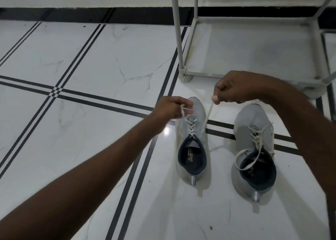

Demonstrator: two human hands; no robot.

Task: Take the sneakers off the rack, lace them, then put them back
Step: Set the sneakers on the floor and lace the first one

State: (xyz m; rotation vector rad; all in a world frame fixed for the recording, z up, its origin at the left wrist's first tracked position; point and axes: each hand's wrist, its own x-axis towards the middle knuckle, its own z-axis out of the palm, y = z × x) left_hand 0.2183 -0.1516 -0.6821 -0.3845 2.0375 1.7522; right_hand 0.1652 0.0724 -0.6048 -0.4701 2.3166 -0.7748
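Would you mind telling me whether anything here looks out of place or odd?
Only the right sneaker: its lace is untied, one loose end drooping into the shoe opening. The left sneaker is mid-lacing, each hand gripping a lace end. Nothing looks damaged.

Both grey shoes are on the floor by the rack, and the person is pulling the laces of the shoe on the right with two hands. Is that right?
Not quite. The head view shows the left hand and right hand pulling the laces of the left sneaker. The right sneaker lies untouched. Both are on the floor by the rack.
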